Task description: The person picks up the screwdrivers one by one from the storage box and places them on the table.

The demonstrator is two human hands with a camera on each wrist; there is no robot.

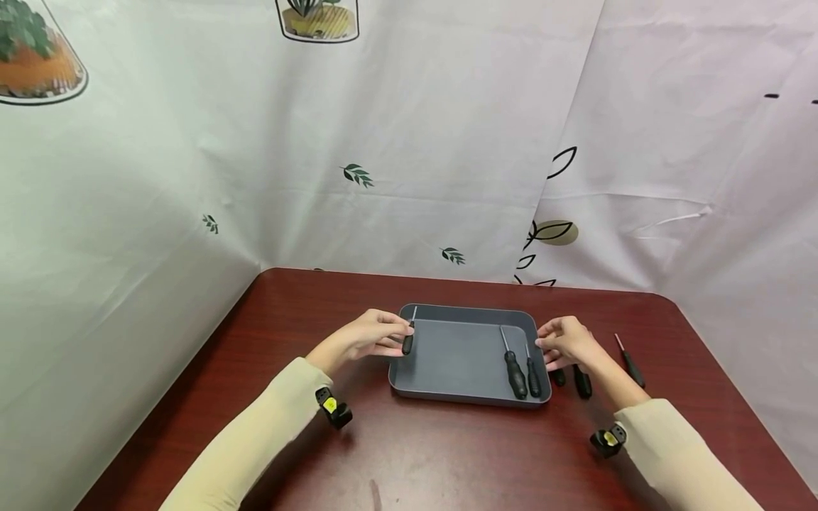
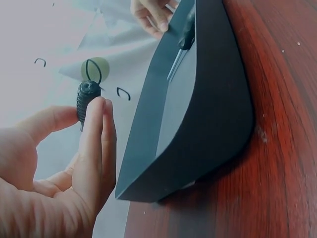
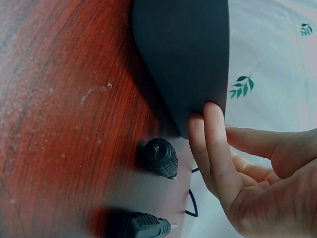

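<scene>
My left hand (image 1: 371,335) pinches a small screwdriver (image 1: 407,344) by its black handle, over the left side of a grey tray (image 1: 456,355). The blade points away, toward the back wall. In the left wrist view the handle's butt end (image 2: 90,89) faces the camera between thumb and fingers. At the tray's right rim, my right hand (image 1: 567,342) grips the wall, two fingertips (image 3: 213,111) against the outside and the thumb behind the edge. Two black-handled screwdrivers, a larger one (image 1: 516,375) and a slimmer one (image 1: 533,377), lie inside on the right.
Right of the tray, several more screwdrivers lie on the red-brown table (image 1: 434,454), one handle (image 1: 582,383) beside the right wrist and another screwdriver (image 1: 631,365) farther right. A white patterned sheet (image 1: 396,142) hangs behind the table's back edge.
</scene>
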